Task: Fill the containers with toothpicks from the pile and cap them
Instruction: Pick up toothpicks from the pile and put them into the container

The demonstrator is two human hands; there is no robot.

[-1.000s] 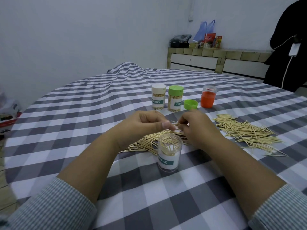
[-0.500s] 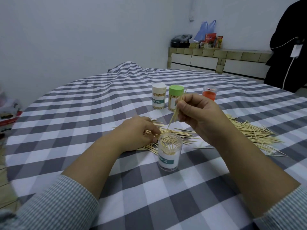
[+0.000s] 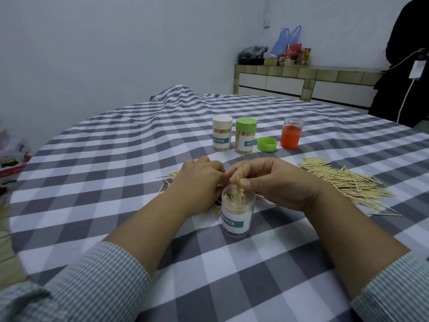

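An open clear container [image 3: 236, 217] with a "TOOTHPICK" label stands in front of me, partly filled with toothpicks. My right hand [image 3: 274, 184] pinches a small bunch of toothpicks [image 3: 238, 187] upright, their lower ends inside the container's mouth. My left hand [image 3: 199, 184] rests palm down on the near pile of toothpicks [image 3: 169, 176], fingers curled; what they hold is hidden. A larger pile [image 3: 346, 182] lies to the right. A loose green cap [image 3: 267, 144] sits further back.
Behind the hands stand a white-capped container [image 3: 222, 133], a green-capped container [image 3: 246, 135] and an orange one [image 3: 291, 133]. The checked tablecloth [image 3: 116, 159] covers a round table. A person in black [image 3: 408, 61] stands at the far right by a low cabinet [image 3: 301, 82].
My right hand has come down from its raised position and lowered the bunch of toothpicks into the container's mouth. My left hand stays on the near pile.
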